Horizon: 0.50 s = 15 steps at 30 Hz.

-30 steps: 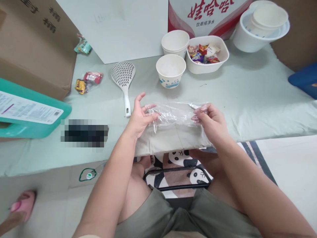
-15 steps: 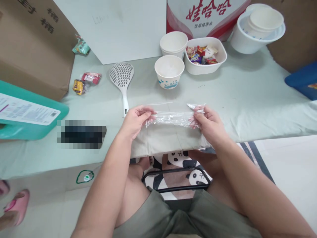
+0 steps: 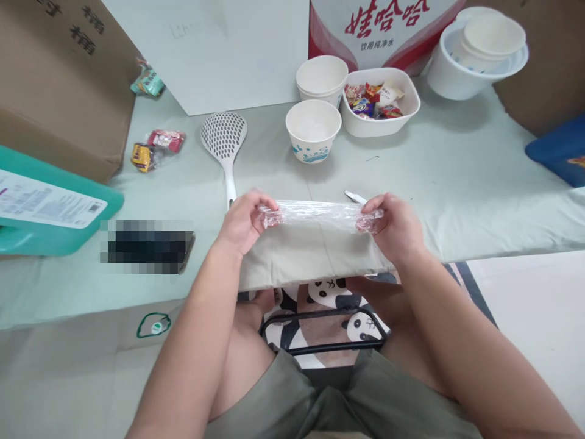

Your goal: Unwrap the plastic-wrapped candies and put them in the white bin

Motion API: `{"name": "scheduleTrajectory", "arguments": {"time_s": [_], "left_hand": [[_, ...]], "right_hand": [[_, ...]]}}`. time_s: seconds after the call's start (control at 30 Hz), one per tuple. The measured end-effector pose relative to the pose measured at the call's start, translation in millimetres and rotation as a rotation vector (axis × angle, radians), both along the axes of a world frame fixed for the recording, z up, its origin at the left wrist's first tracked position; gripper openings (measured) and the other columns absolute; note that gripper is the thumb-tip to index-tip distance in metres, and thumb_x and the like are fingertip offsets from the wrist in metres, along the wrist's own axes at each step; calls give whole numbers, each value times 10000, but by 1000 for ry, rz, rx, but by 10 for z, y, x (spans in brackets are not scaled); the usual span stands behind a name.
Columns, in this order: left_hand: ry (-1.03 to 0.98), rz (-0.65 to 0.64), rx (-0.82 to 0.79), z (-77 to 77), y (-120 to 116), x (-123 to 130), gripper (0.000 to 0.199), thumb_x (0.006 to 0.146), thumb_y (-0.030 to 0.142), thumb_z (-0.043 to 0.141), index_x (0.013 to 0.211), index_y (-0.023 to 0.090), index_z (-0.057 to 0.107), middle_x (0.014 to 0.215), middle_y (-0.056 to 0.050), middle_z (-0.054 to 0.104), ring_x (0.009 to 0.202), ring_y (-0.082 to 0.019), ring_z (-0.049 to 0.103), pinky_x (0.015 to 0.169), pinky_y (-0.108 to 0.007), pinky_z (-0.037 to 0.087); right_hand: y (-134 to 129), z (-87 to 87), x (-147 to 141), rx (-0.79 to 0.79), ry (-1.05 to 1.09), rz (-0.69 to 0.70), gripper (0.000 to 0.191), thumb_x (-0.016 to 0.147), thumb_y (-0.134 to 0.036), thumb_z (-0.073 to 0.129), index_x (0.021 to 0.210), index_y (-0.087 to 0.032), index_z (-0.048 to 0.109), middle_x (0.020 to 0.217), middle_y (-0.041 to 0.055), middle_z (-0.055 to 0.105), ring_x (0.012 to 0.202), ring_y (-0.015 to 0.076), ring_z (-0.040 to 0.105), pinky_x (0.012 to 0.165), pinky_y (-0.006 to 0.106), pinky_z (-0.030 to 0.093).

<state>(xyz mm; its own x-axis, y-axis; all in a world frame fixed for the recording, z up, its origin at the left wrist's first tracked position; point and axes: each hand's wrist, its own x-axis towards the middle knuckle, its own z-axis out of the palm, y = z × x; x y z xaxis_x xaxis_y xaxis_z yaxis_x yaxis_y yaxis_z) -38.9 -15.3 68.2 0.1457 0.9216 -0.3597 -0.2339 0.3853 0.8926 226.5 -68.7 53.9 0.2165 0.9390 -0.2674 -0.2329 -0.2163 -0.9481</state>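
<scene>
A strip of clear plastic film (image 3: pixel 317 212), bunched and crinkled, stretches between my hands near the table's front edge. My left hand (image 3: pixel 247 221) is closed on its left end, and my right hand (image 3: pixel 393 224) grips the right end. Behind the right fingers lies a white pen-like tool (image 3: pixel 355 197), partly hidden by that hand. The handle of a white slotted skimmer (image 3: pixel 225 139) reaches down to just behind my left hand. Beyond the film stands a paper cup (image 3: pixel 313 131) with a blue print and something whitish inside.
Stacked paper cups (image 3: pixel 322 78) stand beside a white tub (image 3: pixel 379 126) of wrapped sweets. At the back right, more cups sit in a white bowl (image 3: pixel 452 85). On the left are a green jug (image 3: pixel 59 210), a phone (image 3: pixel 146 249) and loose wrapped snacks (image 3: pixel 167 140). Boxes line the back.
The film has been drawn into a narrower strip, and my hands have moved slightly apart. More of the white pen-like tool shows. The pink slipper at lower left has left view.
</scene>
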Motion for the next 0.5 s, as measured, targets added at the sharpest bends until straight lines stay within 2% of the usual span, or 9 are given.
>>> {"name": "scheduleTrajectory", "arguments": {"time_s": [0.07,0.1,0.2,0.23,0.27,0.33,0.4,0.43,0.5], "left_hand": [[69,-3,42,-30,-16,20,221,578,213,857,684,144,676,657,15,674,599,-84,658,587,-170,561],[92,-2,52,-39,-23,31,262,546,157,866,729,149,679,679,25,686,626,-82,671,621,-166,570],[83,34,44,-41,-28,52,362,547,89,830,862,169,670,722,34,716,646,-76,674,636,-163,568],[67,45,35,-35,-25,53,381,564,80,813,899,178,661,728,34,721,639,-72,667,622,-159,559],[51,49,22,-28,-21,50,399,580,72,800,932,187,652,732,36,723,632,-69,661,609,-155,550],[18,39,-6,-12,-14,37,435,604,62,786,985,207,638,749,42,722,626,-63,655,595,-150,537],[-11,23,-16,-1,-11,21,469,612,61,791,1022,224,632,779,48,717,630,-56,647,592,-148,531],[-23,16,-8,1,-11,13,487,613,65,798,1039,231,630,794,49,715,633,-53,642,594,-148,528],[-35,-1,20,3,-15,4,512,615,83,811,1066,240,628,820,50,712,640,-50,631,599,-149,523]], "right_hand": [[-19,-9,2,-17,-98,14,207,747,-369,759,695,-204,646,624,-19,605,547,94,565,561,239,474],[-29,-11,5,-26,-131,31,181,726,-331,799,785,-208,679,628,-35,614,560,94,572,583,238,473],[-48,-3,24,-72,-176,117,452,692,-299,839,1120,-238,707,666,-64,651,601,106,596,628,248,471],[-50,5,31,-96,-160,154,482,687,-294,835,1148,-234,706,681,-62,661,607,103,594,626,246,461],[-51,16,37,-114,-130,194,436,683,-287,823,1101,-221,716,686,-56,663,607,97,587,617,241,449],[-51,46,44,-125,-35,259,253,664,-256,796,890,-198,698,664,-49,648,595,80,573,599,225,432],[-56,84,49,-124,75,307,200,633,-221,781,756,-196,625,626,-49,633,579,78,581,589,216,441],[-62,102,52,-142,113,345,211,625,-208,777,767,-199,623,632,-43,650,580,88,601,582,217,453],[-81,133,65,-218,142,475,288,634,-195,775,904,-202,674,705,-15,719,584,111,635,559,227,480]]}}
